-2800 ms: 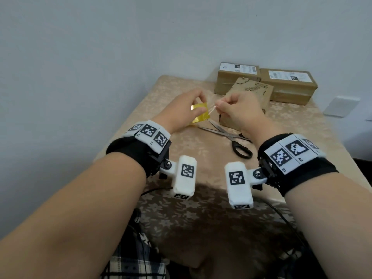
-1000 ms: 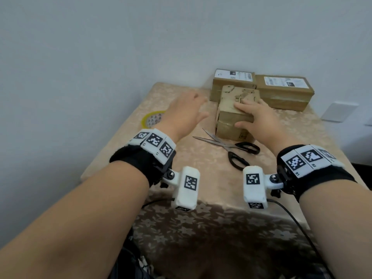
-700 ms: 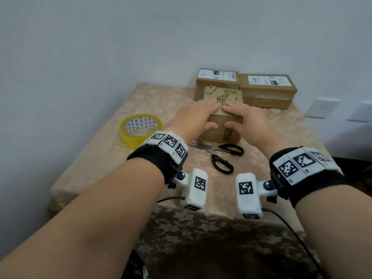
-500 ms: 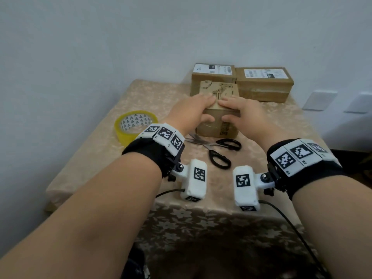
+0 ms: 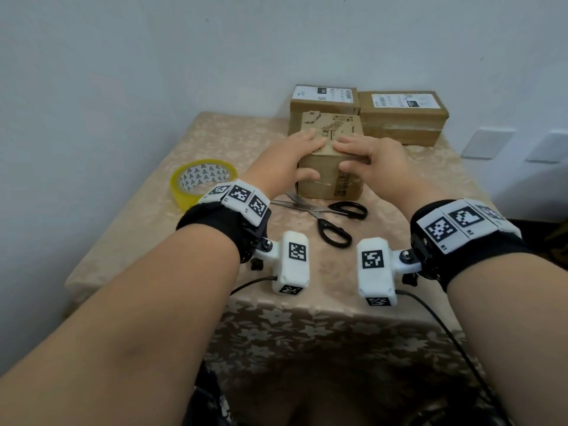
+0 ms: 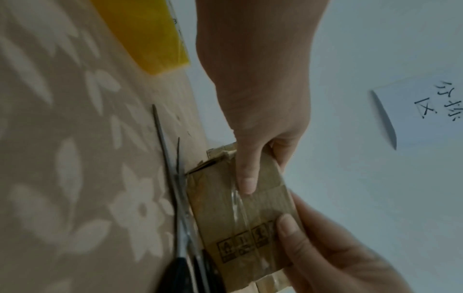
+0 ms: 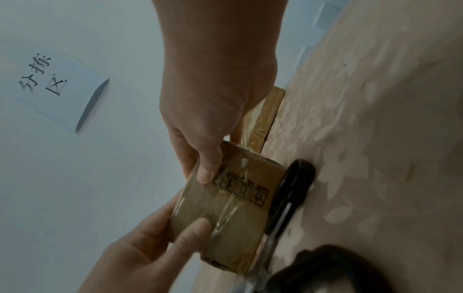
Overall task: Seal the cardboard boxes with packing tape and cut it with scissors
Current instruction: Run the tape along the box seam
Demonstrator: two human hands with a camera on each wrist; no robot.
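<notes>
A small brown cardboard box stands mid-table, a strip of clear tape running down its front face. My left hand lies with fingers flat on the box top and its thumb pressing the front face by the tape. My right hand mirrors it, fingers on top and its thumb on the front. Black-handled scissors lie open on the cloth just in front of the box. The yellow tape roll lies flat to the left, untouched.
Two labelled cardboard boxes stand against the wall behind. The table wears a beige flowered cloth; the wall runs close along its left and back. Bare cloth lies at the front edge under my wrists.
Earlier both hands held the tape roll and its end in the air. The roll now lies on the table, and both hands have come down onto the small box.
</notes>
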